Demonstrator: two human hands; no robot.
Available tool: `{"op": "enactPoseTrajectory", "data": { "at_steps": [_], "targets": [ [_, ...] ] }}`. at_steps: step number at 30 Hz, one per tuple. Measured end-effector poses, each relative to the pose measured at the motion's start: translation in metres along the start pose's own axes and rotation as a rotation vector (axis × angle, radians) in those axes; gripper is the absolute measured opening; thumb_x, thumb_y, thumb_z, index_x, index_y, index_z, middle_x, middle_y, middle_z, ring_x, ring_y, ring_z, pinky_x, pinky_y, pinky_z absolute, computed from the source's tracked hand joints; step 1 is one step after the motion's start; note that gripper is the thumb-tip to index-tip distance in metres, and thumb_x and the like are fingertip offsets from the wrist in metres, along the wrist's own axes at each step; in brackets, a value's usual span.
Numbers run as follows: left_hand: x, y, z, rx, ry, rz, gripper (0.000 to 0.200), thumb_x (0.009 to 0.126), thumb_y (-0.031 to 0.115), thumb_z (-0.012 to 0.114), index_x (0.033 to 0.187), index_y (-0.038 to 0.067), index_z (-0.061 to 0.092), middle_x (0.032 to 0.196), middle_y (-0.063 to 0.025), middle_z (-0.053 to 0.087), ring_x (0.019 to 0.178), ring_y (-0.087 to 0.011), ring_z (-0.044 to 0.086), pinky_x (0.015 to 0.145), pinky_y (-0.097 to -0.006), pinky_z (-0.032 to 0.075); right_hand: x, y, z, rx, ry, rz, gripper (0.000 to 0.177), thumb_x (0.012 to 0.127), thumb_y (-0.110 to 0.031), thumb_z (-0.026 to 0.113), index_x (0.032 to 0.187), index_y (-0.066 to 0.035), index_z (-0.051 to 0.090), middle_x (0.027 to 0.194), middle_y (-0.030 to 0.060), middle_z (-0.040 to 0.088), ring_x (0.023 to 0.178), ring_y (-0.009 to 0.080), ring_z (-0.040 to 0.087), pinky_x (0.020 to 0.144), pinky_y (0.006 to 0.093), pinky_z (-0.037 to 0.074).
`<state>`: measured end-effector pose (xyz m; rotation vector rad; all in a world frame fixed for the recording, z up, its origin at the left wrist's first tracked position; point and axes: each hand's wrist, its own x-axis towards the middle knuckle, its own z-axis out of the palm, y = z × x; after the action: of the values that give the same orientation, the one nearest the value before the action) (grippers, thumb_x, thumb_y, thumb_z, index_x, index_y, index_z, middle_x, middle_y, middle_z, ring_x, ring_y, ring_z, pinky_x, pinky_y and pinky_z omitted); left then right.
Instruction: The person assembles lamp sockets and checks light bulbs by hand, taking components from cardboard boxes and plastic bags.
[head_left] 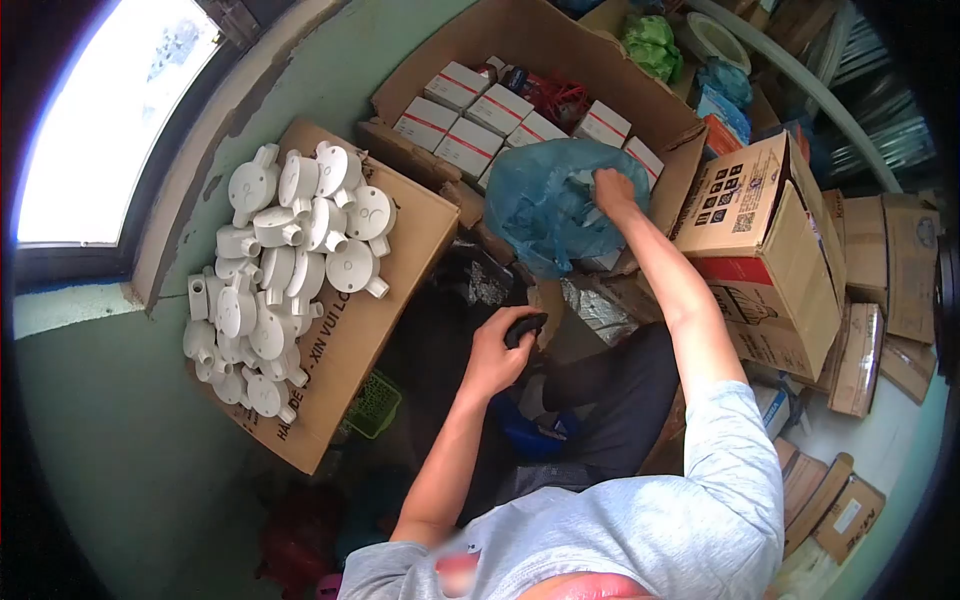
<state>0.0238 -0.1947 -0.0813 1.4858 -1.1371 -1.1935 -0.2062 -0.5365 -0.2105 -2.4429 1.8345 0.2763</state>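
Note:
My left hand (497, 352) is closed around a small black object (525, 329), held above my lap; its exact kind does not show. My right hand (613, 191) reaches forward to a translucent blue plastic bag (535, 205). Its fingers are curled down at the right side of the bag's opening, and whatever lies between them is hidden. The bag rests against several white boxes with red stripes (470, 145) inside a large open carton (560, 45).
Round white conduit junction boxes (352, 268) are heaped on a flat-topped cardboard box (400, 235) at the left. A printed carton (745, 220) stands at the right, near stacked brown boxes (865, 250). A green basket (374, 404) sits low on the left, and a window (110, 120) is upper left.

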Motion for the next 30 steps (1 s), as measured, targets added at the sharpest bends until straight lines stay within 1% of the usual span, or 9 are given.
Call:
{"op": "enactPoseTrajectory", "data": {
  "at_steps": [7,9,11,15,19,20,25,28,30],
  "targets": [
    [0.000,0.002,0.005,0.004,0.082,-0.026,0.031,0.090,0.004,0.070,0.121,0.003,0.074,0.112,-0.0164,0.076,0.107,-0.0286,0.075,0.094,-0.0368,0.055,-0.053,-0.004,-0.068,0.149,0.121,-0.041,0.029,0.090,-0.014,0.069,0.116,-0.003,0.074,0.104,0.0245,0.075,0.102,0.0444,0.073,0.088,0.0532,0.058],
    [-0.001,-0.007,0.004,-0.127,0.078,-0.246,0.028,0.097,0.013,0.070,0.122,0.003,0.074,0.106,-0.0140,0.078,0.098,-0.0223,0.075,0.088,-0.0340,0.056,-0.087,-0.007,-0.090,0.219,0.218,-0.032,0.032,0.090,-0.015,0.072,0.119,-0.003,0.074,0.100,0.0243,0.076,0.100,0.0447,0.073,0.086,0.0531,0.058],
    [-0.001,0.003,-0.003,-0.612,0.097,-0.354,0.030,0.101,0.019,0.065,0.124,0.001,0.072,0.105,-0.0129,0.076,0.087,-0.0209,0.074,0.081,-0.0331,0.058,-0.126,-0.008,-0.109,0.536,0.539,-0.141,0.027,0.091,-0.016,0.075,0.113,-0.002,0.074,0.095,0.0215,0.077,0.087,0.0410,0.075,0.074,0.0496,0.060],
    [-0.003,-0.001,-0.008,-0.870,0.015,-0.385,0.043,0.108,0.033,0.058,0.140,0.004,0.060,0.119,-0.0131,0.071,0.088,-0.0218,0.073,0.070,-0.0382,0.062,-0.244,-0.033,-0.169,0.787,0.573,-0.058,0.028,0.089,-0.005,0.079,0.117,-0.003,0.073,0.096,0.0146,0.077,0.074,0.0220,0.074,0.067,0.0349,0.059],
    [-0.015,0.007,0.013,-1.026,-0.130,-0.262,0.055,0.109,0.044,0.056,0.149,0.006,0.054,0.133,-0.0136,0.068,0.115,-0.0255,0.069,0.091,-0.0431,0.059,-0.347,-0.069,-0.155,1.324,0.502,-0.086,0.028,0.091,-0.001,0.078,0.118,-0.001,0.070,0.099,0.0130,0.077,0.083,0.0159,0.077,0.069,0.0303,0.061],
    [-0.021,0.014,0.020,-0.976,-0.148,-0.249,0.062,0.107,0.048,0.059,0.152,0.006,0.050,0.141,-0.0144,0.065,0.122,-0.0258,0.066,0.101,-0.0429,0.056,-0.368,-0.079,-0.152,1.228,0.553,-0.142,0.025,0.091,-0.001,0.077,0.115,0.000,0.070,0.098,0.0126,0.077,0.085,0.0159,0.078,0.070,0.0294,0.061],
    [-0.058,0.058,0.057,-0.849,-0.215,-0.104,0.060,0.102,0.034,0.068,0.151,0.003,0.051,0.141,-0.0161,0.065,0.122,-0.0227,0.067,0.104,-0.0383,0.055,-0.435,-0.107,-0.149,1.331,0.257,-0.124,0.069,0.089,-0.002,0.078,0.147,-0.003,0.041,0.105,0.0097,0.070,0.093,0.0140,0.071,0.080,0.0291,0.056],
    [-0.077,0.078,0.072,-0.657,-0.117,0.020,0.052,0.107,0.028,0.063,0.150,0.000,0.052,0.138,-0.0120,0.068,0.122,-0.0203,0.067,0.104,-0.0349,0.054,-0.444,-0.096,-0.160,1.563,0.207,-0.119,0.081,0.094,-0.021,0.077,0.160,-0.004,0.032,0.112,0.0139,0.069,0.104,0.0183,0.067,0.093,0.0342,0.054],
    [-0.093,0.088,0.083,-0.630,-0.109,0.031,0.055,0.108,0.028,0.062,0.154,0.001,0.050,0.147,-0.0101,0.062,0.131,-0.0195,0.060,0.111,-0.0347,0.047,-0.439,-0.086,-0.149,1.302,0.323,-0.157,0.070,0.098,-0.032,0.076,0.153,-0.003,0.044,0.133,0.0164,0.064,0.120,0.0245,0.065,0.098,0.0401,0.053]
  ]
}}
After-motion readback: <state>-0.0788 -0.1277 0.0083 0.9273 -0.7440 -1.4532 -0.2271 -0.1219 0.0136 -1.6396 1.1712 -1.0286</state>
